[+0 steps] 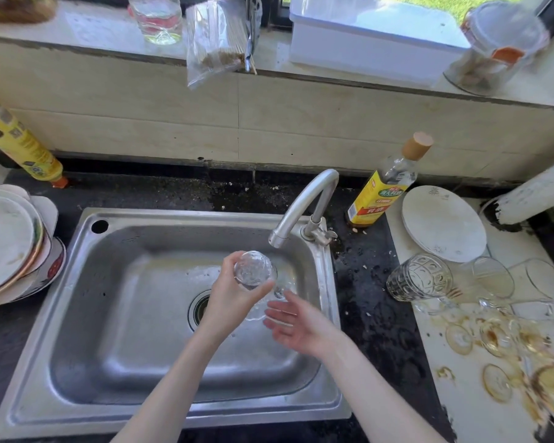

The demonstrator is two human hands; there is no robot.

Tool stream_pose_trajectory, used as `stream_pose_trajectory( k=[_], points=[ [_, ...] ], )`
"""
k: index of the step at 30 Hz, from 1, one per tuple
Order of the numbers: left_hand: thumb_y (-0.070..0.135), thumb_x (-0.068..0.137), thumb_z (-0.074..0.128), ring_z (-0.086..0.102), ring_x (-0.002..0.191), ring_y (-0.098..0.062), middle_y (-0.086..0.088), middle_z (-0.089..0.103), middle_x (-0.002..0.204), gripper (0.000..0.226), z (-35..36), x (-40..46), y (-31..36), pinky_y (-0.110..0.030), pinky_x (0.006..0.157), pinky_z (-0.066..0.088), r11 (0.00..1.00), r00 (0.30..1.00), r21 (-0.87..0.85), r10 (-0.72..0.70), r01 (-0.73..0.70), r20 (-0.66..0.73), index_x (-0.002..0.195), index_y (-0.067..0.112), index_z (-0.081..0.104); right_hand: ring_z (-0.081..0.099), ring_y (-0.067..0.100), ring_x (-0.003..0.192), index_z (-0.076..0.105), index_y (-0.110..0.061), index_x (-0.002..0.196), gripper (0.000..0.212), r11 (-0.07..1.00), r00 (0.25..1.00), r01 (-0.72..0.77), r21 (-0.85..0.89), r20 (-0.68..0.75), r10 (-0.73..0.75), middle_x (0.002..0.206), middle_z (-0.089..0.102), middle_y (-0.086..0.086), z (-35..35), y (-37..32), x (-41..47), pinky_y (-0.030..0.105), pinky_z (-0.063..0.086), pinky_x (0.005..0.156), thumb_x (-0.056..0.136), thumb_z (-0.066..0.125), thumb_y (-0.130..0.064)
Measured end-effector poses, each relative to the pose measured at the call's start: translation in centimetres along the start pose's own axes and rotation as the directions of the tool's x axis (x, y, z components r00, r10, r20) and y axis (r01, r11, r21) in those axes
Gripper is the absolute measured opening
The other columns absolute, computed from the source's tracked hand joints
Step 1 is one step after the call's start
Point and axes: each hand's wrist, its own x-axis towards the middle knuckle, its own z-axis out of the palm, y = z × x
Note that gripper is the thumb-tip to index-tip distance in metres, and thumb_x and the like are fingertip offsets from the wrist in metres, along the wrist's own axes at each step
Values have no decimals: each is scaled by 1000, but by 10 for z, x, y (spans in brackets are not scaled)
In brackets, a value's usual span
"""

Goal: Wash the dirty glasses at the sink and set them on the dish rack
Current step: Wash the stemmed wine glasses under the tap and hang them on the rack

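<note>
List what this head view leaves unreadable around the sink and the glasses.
- Dirty glasses, head view, lower right: motion blur smears them, so no count.
- Water flow: the glass in the left hand sits under the faucet, and no stream shows clearly.
- Dish rack: not identifiable here.
- Plates: cut off by the left edge.
- Right hand: open, fingertips blurred.

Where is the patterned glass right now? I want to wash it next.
In the head view, the patterned glass lies on its side on the counter right of the sink, just below the white plate.
</note>
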Motion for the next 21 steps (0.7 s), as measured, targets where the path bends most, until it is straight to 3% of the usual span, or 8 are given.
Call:
stream_pose_trajectory(
  k=[3, 6, 8, 13, 17, 21],
  points=[
    [12, 67, 82, 58, 85, 1, 11, 58, 103, 55, 0, -5, -2, -8, 73, 44, 996, 1000, -83, -10, 11, 10, 107, 28, 49, 56, 20, 77, 60, -3, 87, 26, 961, 996, 93, 262, -12, -93, 87, 60, 9, 19, -2, 5, 29, 46, 69, 94, 54, -27],
    [16, 67, 83, 59, 94, -3, 8, 59, 106, 53, -3, -8, -12, -16, 80, 46, 992, 999, -119, -32, 37, 43, 103, 34, 49, 57, 18, 73, 59, -7, 84, 15, 930, 977, 212, 300, -68, -201, 82, 62, 7, 25, -11, 5, 27, 47, 67, 94, 54, -17],
    [16, 68, 82, 61, 100, -9, 3, 58, 114, 54, -5, -8, -21, -21, 80, 49, 991, 994, -115, -62, 72, 91, 109, 31, 49, 60, 18, 75, 61, -10, 83, 15, 931, 950, 312, 189, -91, -300, 82, 65, 6, 21, -15, 3, 28, 49, 67, 94, 53, -17],
    [20, 71, 80, 58, 91, -8, 6, 53, 117, 61, -4, -10, -28, -8, 73, 42, 984, 992, 179, -34, 12, 120, 120, 21, 43, 65, 16, 83, 68, -14, 87, 14, 806, 809, 564, -179, -76, -583, 86, 68, 3, 14, -16, -6, 27, 54, 75, 94, 55, -16],
    [33, 76, 74, 49, 115, -14, 2, 50, 125, 66, -3, -11, -31, -21, 92, 37, 903, 983, 418, 25, -99, 179, 130, 13, 42, 68, 13, 87, 70, -21, 87, 11, 662, 692, 670, -336, -39, -721, 88, 70, -3, 13, -11, -9, 29, 54, 85, 89, 62, -14],
    [43, 80, 67, 43, 126, -20, -4, 47, 136, 69, -2, -10, -29, -31, 103, 34, 763, 963, 609, 70, -220, 260, 135, 11, 39, 65, 19, 100, 73, -44, 64, 28, 553, 638, 644, -528, -28, -769, 99, 70, 3, 11, -2, -9, 41, 48, 97, 85, 68, -26]
  ],
)
